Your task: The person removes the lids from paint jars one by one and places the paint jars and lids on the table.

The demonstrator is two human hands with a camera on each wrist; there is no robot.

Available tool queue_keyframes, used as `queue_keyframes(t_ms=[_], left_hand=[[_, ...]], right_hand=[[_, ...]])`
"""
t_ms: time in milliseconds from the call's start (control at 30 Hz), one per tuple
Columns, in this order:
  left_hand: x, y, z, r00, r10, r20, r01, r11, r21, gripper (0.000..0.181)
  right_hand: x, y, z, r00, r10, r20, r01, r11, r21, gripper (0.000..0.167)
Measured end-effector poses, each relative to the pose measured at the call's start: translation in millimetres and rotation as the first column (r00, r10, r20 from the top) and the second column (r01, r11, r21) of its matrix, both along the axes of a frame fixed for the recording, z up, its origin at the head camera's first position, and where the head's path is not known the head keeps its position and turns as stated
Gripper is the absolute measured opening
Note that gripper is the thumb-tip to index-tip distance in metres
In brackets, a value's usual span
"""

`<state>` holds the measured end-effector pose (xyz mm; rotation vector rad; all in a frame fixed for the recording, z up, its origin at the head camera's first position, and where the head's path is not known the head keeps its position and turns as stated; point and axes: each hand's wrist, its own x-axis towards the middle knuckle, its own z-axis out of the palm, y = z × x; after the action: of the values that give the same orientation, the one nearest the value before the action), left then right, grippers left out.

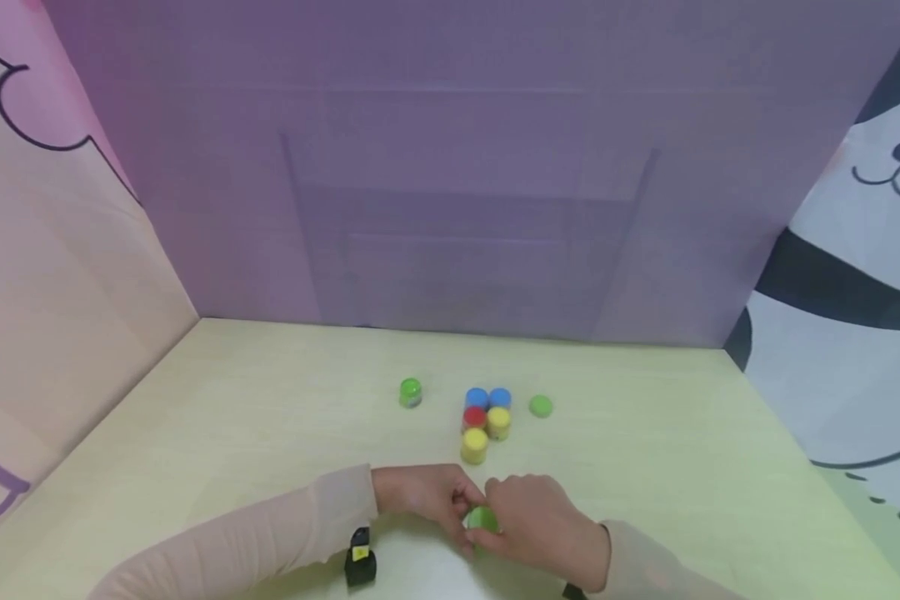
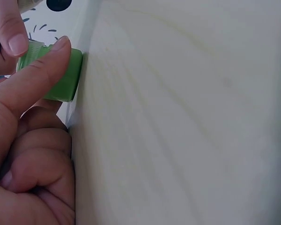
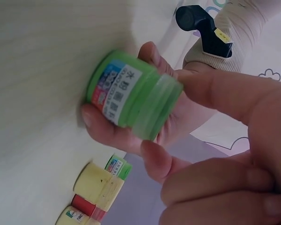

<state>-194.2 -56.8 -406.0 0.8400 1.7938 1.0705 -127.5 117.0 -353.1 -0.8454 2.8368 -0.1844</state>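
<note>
A small green paint jar (image 1: 483, 520) with a printed label stands low at the table's near side, between both hands. My left hand (image 1: 432, 498) grips its body from the left, thumb and a finger on opposite sides in the right wrist view. From the other side my right hand (image 1: 536, 521) pinches the clear neck (image 3: 157, 108) with thumb and forefinger, its other fingers curled under. The jar's green base (image 2: 72, 77) meets the tabletop in the left wrist view. Whether anything covers the jar's mouth I cannot tell. Farther back lies a flat green lid (image 1: 541, 406).
Just beyond the hands stand two blue-topped jars (image 1: 476, 398), a red jar (image 1: 474, 418) and two yellow jars (image 1: 474, 446), grouped closely. Another green jar (image 1: 410, 392) stands apart to their left. A purple panel (image 1: 450, 208) closes the table's back edge.
</note>
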Motion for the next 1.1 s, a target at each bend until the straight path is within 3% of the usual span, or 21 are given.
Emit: queue_keyframes(t_ms=[267, 600, 800, 900, 1100], left_hand=[[3.1, 1.2, 1.2, 0.998, 0.029, -0.046, -0.031, 0.999, -0.028, 0.014], [3.3, 1.3, 0.6, 0.998, 0.053, -0.02, -0.053, 0.999, -0.013, 0.016], [2.8, 2.2, 2.3, 0.998, 0.05, -0.04, -0.052, 0.998, -0.029, 0.016], [2.9, 2.3, 3.1, 0.998, 0.049, -0.045, -0.05, 0.998, -0.029, 0.016], [2.0, 0.3, 3.4, 1.0, 0.017, -0.004, -0.017, 1.0, -0.005, 0.018]], right_hand=[[1.0, -0.8, -1.1, 0.999, 0.034, -0.011, -0.034, 0.999, -0.004, 0.035], [0.7, 0.7, 0.3, 0.995, 0.095, 0.028, -0.094, 0.995, -0.016, 0.026], [-1.9, 4.9, 1.4, 0.989, 0.139, 0.041, -0.137, 0.99, -0.035, 0.026], [-1.2, 4.9, 0.0, 0.991, 0.134, 0.019, -0.133, 0.99, -0.053, 0.029], [1.3, 0.6, -3.7, 0.999, 0.025, 0.029, -0.024, 0.999, -0.039, 0.047]])
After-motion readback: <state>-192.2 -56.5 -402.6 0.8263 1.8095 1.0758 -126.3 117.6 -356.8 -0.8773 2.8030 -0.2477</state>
